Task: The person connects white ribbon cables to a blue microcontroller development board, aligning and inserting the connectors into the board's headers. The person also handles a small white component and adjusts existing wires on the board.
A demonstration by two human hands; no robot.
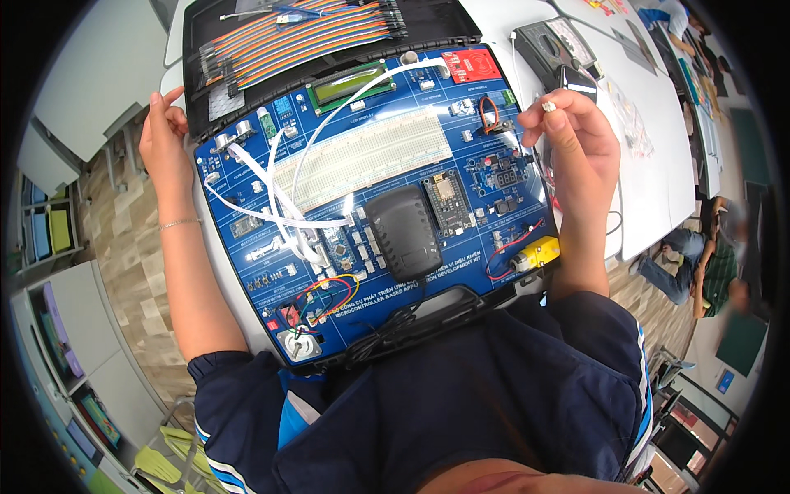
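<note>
A blue electronics kit board (387, 284) lies in an open black case in front of me. Above its far right corner, my right hand (580, 140) pinches a small white plug (549, 106) between thumb and finger. A thin white cable (516, 62) runs up from near those fingers. My left hand (167, 128) is beside the case's left edge, its fingers apart; nothing shows in it. White cables (276, 185) arch over the board from the ultrasonic sensor (234, 136) and the red module (471, 66). The white breadboard (370, 156) and a black adapter (403, 230) fill the middle.
Rainbow jumper wires (300, 45) lie in the case lid. A multimeter (555, 53) stands on the white table (658, 189) at the right. A yellow motor (536, 253) sits at the board's near right. Black cord (395, 325) is bundled by the handle. Other people sit far right.
</note>
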